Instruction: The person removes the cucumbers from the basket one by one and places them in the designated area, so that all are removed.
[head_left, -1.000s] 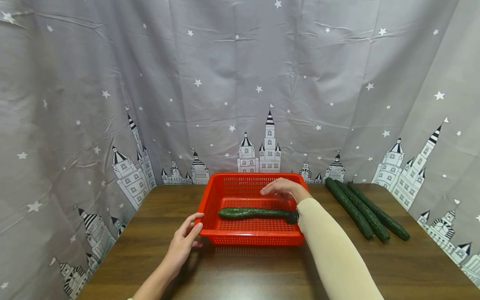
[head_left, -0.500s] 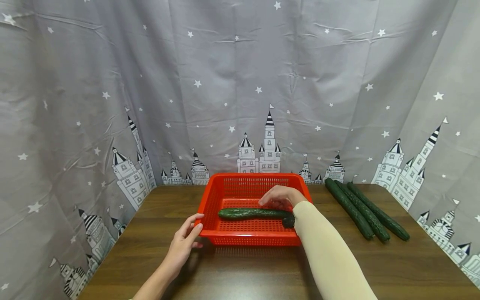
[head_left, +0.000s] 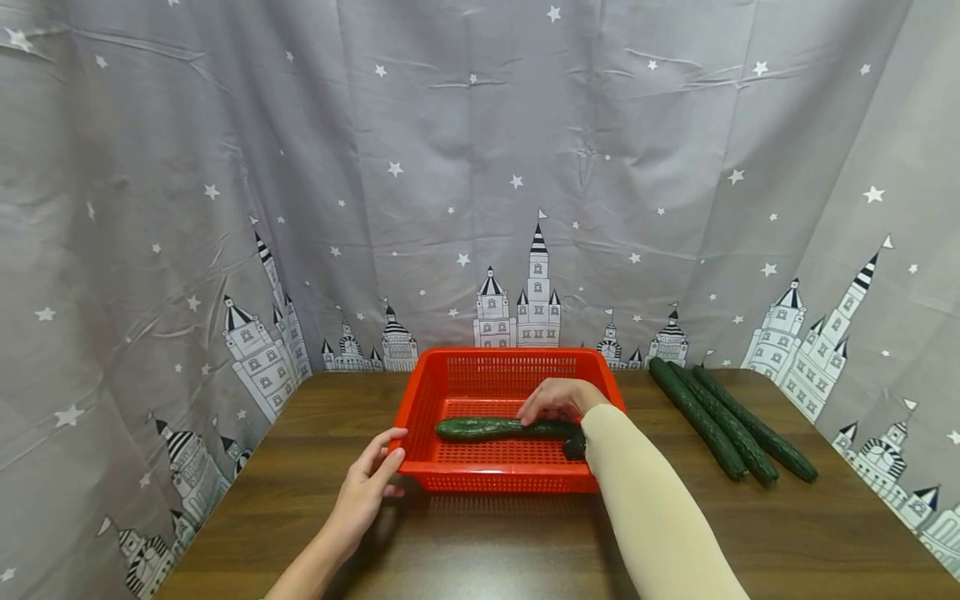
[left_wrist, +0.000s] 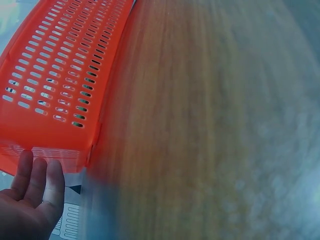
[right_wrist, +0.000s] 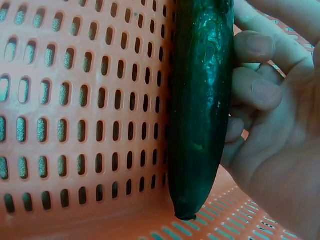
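In the head view a red plastic basket [head_left: 495,481] with slotted walls sits on the wooden table. One dark green cucumber [head_left: 477,429] lies lengthwise across its floor. My right hand [head_left: 558,398] reaches over the right side of the basket, its fingers bent down onto the cucumber's right half. In the right wrist view curled fingers [right_wrist: 256,92] lie against the cucumber's side; the thumb's contact is hidden. My left hand [head_left: 367,475] holds the basket's left rim near the front corner, thumb on the rim and other fingers against the wall below.
Three more cucumbers [head_left: 735,421] lie side by side on the table [head_left: 510,542], right of the basket. A grey curtain [head_left: 420,167] printed with stars and castles hangs behind and at both sides. A small black object [head_left: 574,448] sits at my right wrist.
My right hand has come down from above the basket floor onto the cucumber, and its fingertips now meet it. The left hand, basket and other cucumbers stay in place.
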